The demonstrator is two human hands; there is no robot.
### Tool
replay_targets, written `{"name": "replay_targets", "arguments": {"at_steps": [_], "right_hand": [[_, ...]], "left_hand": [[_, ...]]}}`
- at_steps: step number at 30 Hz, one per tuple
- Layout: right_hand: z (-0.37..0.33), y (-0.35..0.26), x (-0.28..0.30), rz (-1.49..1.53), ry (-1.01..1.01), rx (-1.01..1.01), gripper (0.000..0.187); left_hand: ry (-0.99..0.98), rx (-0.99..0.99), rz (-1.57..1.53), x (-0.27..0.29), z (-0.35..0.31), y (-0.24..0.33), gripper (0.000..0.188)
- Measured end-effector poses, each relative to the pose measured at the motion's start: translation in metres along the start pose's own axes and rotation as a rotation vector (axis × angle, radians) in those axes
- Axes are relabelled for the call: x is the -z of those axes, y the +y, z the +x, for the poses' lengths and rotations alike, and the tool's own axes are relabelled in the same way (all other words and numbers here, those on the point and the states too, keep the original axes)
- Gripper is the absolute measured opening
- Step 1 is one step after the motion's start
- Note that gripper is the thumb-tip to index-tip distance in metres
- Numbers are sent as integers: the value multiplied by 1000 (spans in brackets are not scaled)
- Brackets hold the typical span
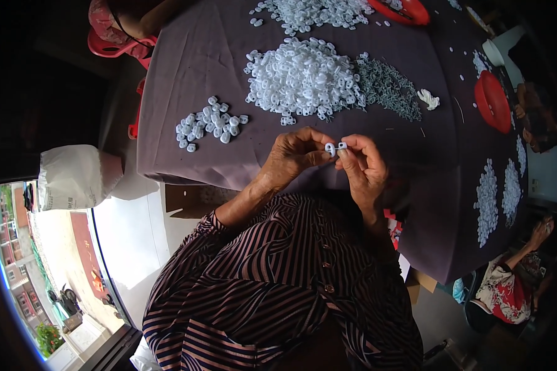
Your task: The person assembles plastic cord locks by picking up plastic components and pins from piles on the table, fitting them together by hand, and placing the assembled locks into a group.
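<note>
In front of my chest, at the table's near edge, both hands meet over small white plastic pieces. My left hand (294, 151) pinches a rounded white plastic piece (330, 149) with a hole in it, between thumb and fingertips. A smaller white plastic piece (343, 146) sits between the thumb and forefinger of my right hand (364, 166). The two pieces are nearly touching, end to end; whether they are joined I cannot tell. Beyond my hands lies a big heap of white plastic pieces (300, 77), with thin grey pins or screws (387, 86) piled against its right side.
A smaller group of white pieces (211, 123) lies to the left on the dark tablecloth (192, 68). Right of the pins is a crumpled white scrap (428, 99). Red bowls (494, 102) and more white piles (487, 204) lie farther right, near other people.
</note>
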State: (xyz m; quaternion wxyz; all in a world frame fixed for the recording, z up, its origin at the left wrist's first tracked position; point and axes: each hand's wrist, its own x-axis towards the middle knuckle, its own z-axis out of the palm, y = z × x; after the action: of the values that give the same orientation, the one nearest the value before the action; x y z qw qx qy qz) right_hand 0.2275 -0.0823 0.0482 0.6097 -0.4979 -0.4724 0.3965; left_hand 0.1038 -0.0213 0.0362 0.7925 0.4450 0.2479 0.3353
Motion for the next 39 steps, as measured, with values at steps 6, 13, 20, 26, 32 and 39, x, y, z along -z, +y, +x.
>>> {"name": "replay_targets", "arguments": {"at_steps": [6, 13, 20, 26, 32, 39], "right_hand": [[6, 0, -5, -3, 94, -67, 15], [6, 0, -7, 56, 92, -104, 12], [4, 1, -3, 76, 91, -100, 9], [4, 5, 6, 64, 44, -81, 8], [6, 18, 15, -179, -100, 65, 8], [1, 19, 16, -136, -81, -54, 7]], "left_hand": [[48, -71, 44, 6, 3, 4, 14], [67, -37, 1, 12, 2, -9, 8], [114, -13, -62, 4, 0, -13, 8], [138, -68, 403, 1, -2, -13, 9], [90, -115, 562, -1, -2, -18, 14], [41, -50, 312, -1, 0, -24, 13]]}}
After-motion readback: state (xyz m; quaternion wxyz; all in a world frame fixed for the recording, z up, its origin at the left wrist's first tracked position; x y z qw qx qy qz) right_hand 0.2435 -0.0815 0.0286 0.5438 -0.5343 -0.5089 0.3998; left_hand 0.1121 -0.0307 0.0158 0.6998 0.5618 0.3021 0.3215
